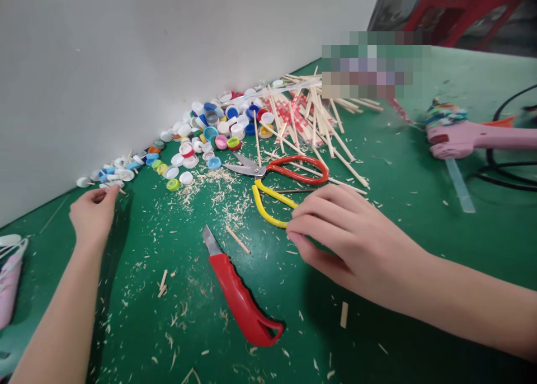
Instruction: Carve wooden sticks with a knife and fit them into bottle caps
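My left hand (94,210) is closed in a pinch at the left end of a row of bottle caps (126,174), some with short sticks on them. A small pale piece shows at its fingertips, too small to make out. The fingers of my right hand (335,230) are curled together at the yellow handle of a pair of scissors (260,177), hiding its end. The scissors lie with blades parted, the other handle orange. Below them rests a red utility knife (243,300), blade out, pointing up and left.
Coloured bottle caps (220,132) are heaped along a grey-white partition (168,48). Wooden chopsticks (323,115) lie loose behind the scissors. Wood shavings (230,202) litter the green table (180,272). At right is a pink glue gun (457,137) with a black cable (499,171).
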`<state>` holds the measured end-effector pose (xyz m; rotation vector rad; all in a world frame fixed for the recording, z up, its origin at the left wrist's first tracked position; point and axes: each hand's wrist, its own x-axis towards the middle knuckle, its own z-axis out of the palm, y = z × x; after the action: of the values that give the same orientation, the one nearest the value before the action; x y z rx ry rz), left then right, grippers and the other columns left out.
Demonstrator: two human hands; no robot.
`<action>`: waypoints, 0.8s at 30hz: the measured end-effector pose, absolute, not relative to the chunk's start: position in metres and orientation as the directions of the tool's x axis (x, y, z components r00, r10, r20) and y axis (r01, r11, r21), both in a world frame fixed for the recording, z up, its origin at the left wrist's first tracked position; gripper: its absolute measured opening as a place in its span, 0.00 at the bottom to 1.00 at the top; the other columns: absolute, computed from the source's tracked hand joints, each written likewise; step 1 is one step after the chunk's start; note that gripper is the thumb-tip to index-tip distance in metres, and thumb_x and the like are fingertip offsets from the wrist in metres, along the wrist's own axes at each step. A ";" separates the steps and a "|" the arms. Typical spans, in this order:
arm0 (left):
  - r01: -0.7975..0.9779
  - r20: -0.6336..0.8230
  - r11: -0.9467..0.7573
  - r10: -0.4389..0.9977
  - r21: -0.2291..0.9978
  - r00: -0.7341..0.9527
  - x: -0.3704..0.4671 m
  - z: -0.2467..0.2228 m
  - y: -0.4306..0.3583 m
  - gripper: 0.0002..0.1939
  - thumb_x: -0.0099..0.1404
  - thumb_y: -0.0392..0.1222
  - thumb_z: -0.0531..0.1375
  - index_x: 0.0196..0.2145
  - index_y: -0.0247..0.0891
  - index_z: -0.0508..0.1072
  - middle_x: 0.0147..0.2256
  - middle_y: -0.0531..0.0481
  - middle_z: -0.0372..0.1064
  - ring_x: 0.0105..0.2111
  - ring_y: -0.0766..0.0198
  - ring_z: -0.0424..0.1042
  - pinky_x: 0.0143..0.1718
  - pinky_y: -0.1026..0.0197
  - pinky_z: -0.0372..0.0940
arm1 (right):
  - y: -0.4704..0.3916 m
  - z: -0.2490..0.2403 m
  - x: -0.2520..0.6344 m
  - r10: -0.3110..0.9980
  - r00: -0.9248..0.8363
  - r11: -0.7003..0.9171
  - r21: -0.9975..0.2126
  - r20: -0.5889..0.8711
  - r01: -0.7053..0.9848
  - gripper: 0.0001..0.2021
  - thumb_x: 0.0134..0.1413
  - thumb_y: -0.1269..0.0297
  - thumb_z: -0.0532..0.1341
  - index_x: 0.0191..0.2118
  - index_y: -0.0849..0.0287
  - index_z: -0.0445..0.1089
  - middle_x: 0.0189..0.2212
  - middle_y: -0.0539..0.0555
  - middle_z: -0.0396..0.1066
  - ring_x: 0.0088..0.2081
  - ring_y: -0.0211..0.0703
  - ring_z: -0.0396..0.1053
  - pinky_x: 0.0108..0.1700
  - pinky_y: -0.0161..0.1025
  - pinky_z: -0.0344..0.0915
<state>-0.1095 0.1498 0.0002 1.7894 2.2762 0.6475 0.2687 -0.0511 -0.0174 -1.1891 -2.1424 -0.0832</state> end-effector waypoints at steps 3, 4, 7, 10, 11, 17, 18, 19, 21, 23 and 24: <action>0.875 0.171 0.214 0.934 0.434 -0.313 -0.120 0.000 0.162 0.27 0.56 0.60 0.62 0.43 0.34 0.74 0.24 0.56 0.69 0.46 0.51 0.72 0.44 0.58 0.62 | -0.051 -0.019 0.269 0.733 -0.364 0.584 -0.259 0.574 0.769 0.07 0.65 0.71 0.56 0.36 0.59 0.71 0.35 0.53 0.73 0.38 0.41 0.64 0.41 0.40 0.64; 0.873 0.181 0.224 0.928 0.433 -0.327 -0.123 0.000 0.165 0.27 0.55 0.61 0.62 0.41 0.35 0.74 0.21 0.57 0.66 0.45 0.51 0.72 0.44 0.57 0.61 | -0.051 -0.019 0.269 0.733 -0.367 0.586 -0.259 0.572 0.768 0.07 0.65 0.71 0.56 0.36 0.59 0.71 0.35 0.53 0.73 0.38 0.41 0.65 0.41 0.41 0.64; 0.867 0.191 0.241 0.917 0.437 -0.351 -0.130 -0.002 0.173 0.27 0.55 0.64 0.61 0.38 0.35 0.74 0.18 0.58 0.63 0.45 0.51 0.73 0.43 0.58 0.60 | -0.051 -0.020 0.270 0.728 -0.377 0.596 -0.256 0.572 0.761 0.07 0.64 0.71 0.57 0.37 0.59 0.71 0.35 0.53 0.73 0.38 0.41 0.65 0.41 0.41 0.65; 0.864 0.185 0.241 0.918 0.442 -0.351 -0.136 -0.002 0.174 0.25 0.55 0.62 0.61 0.39 0.36 0.73 0.19 0.59 0.63 0.45 0.53 0.73 0.44 0.58 0.61 | -0.051 -0.020 0.271 0.718 -0.385 0.605 -0.245 0.580 0.758 0.06 0.64 0.71 0.57 0.37 0.59 0.71 0.35 0.54 0.73 0.39 0.42 0.64 0.42 0.42 0.65; 0.865 0.185 0.242 0.918 0.439 -0.351 -0.138 -0.002 0.173 0.24 0.55 0.61 0.62 0.38 0.37 0.73 0.19 0.59 0.63 0.45 0.53 0.73 0.44 0.59 0.61 | -0.050 -0.020 0.271 0.715 -0.385 0.606 -0.240 0.584 0.759 0.06 0.64 0.72 0.57 0.37 0.60 0.71 0.35 0.54 0.73 0.39 0.42 0.64 0.42 0.42 0.65; 0.874 0.155 0.284 0.917 0.395 -0.368 -0.147 0.008 0.168 0.20 0.52 0.60 0.64 0.30 0.40 0.70 0.16 0.58 0.59 0.43 0.50 0.72 0.38 0.59 0.58 | -0.050 -0.019 0.272 0.698 -0.396 0.618 -0.223 0.596 0.754 0.06 0.64 0.73 0.57 0.36 0.60 0.70 0.34 0.54 0.72 0.39 0.42 0.63 0.42 0.42 0.66; 0.877 0.142 0.286 0.921 0.387 -0.363 -0.148 0.010 0.168 0.20 0.51 0.60 0.65 0.30 0.40 0.70 0.16 0.58 0.59 0.41 0.51 0.72 0.36 0.59 0.58 | -0.050 -0.019 0.273 0.697 -0.401 0.621 -0.222 0.594 0.752 0.06 0.64 0.73 0.57 0.36 0.60 0.70 0.34 0.54 0.72 0.39 0.42 0.63 0.43 0.42 0.66; 0.881 0.128 0.281 0.928 0.380 -0.351 -0.149 0.011 0.168 0.21 0.50 0.61 0.65 0.31 0.40 0.71 0.16 0.58 0.59 0.39 0.53 0.71 0.36 0.60 0.57 | -0.051 -0.019 0.273 0.697 -0.404 0.623 -0.221 0.592 0.750 0.06 0.64 0.73 0.57 0.36 0.60 0.70 0.34 0.54 0.72 0.39 0.41 0.64 0.43 0.42 0.66; 0.892 0.104 0.259 0.943 0.370 -0.317 -0.151 0.011 0.170 0.24 0.51 0.63 0.65 0.33 0.39 0.73 0.17 0.59 0.62 0.34 0.57 0.70 0.34 0.60 0.58 | -0.051 -0.019 0.273 0.697 -0.409 0.623 -0.216 0.589 0.752 0.06 0.64 0.73 0.57 0.37 0.60 0.70 0.35 0.54 0.72 0.39 0.42 0.64 0.44 0.43 0.66; 0.903 0.096 0.237 0.953 0.358 -0.288 -0.155 0.010 0.173 0.25 0.53 0.64 0.63 0.35 0.37 0.74 0.18 0.58 0.63 0.32 0.59 0.69 0.33 0.61 0.57 | -0.051 -0.019 0.273 0.697 -0.410 0.620 -0.208 0.588 0.756 0.06 0.65 0.72 0.57 0.37 0.60 0.70 0.35 0.54 0.72 0.39 0.42 0.64 0.44 0.43 0.65; 0.910 0.098 0.223 0.957 0.351 -0.272 -0.158 0.008 0.176 0.25 0.54 0.64 0.63 0.35 0.37 0.74 0.18 0.58 0.63 0.32 0.58 0.69 0.33 0.61 0.57 | -0.050 -0.019 0.272 0.697 -0.408 0.618 -0.207 0.589 0.758 0.06 0.65 0.72 0.57 0.37 0.60 0.70 0.35 0.54 0.72 0.39 0.42 0.64 0.44 0.43 0.65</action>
<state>-0.1577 0.1758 0.0082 1.8041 2.3446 0.5174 0.2725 -0.0503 -0.0192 -1.1374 -2.1943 -0.1214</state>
